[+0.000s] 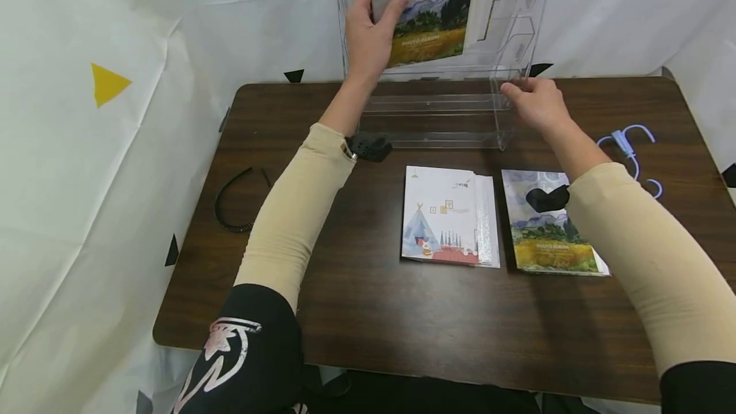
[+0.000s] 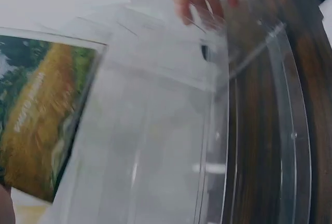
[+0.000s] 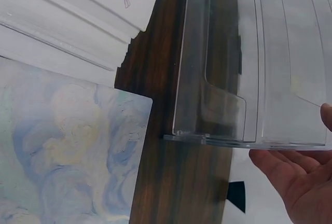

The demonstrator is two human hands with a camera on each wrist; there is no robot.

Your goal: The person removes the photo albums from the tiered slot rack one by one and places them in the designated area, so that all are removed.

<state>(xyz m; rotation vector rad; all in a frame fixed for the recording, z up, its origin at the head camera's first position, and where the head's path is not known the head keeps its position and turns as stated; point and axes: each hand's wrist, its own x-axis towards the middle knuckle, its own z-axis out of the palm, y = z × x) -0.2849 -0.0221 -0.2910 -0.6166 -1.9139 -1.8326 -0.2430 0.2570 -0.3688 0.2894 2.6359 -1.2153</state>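
Observation:
My left hand (image 1: 370,37) grips a photo album (image 1: 428,30) by its left edge, thumb over the painted landscape cover and the other fingers mostly hidden behind. The album is tilted slightly and overlaps the upper part of a clear plastic rack (image 1: 431,103) at the table's back edge. Low on the rack's right side, my right hand (image 1: 537,102) pinches the clear side panel; the right wrist view shows thumb and fingers on opposite faces of it. In the left wrist view the album's lower end (image 2: 46,115) lies beside the transparent shelf (image 2: 155,130).
On the brown table (image 1: 356,312) lie a white illustrated album (image 1: 439,216) and a second landscape photo album (image 1: 546,241), partly under my right forearm. A blue hook-shaped object (image 1: 623,142) is at the right, a black headband-like loop (image 1: 221,203) at the left. White sheeting (image 1: 230,30) hangs behind.

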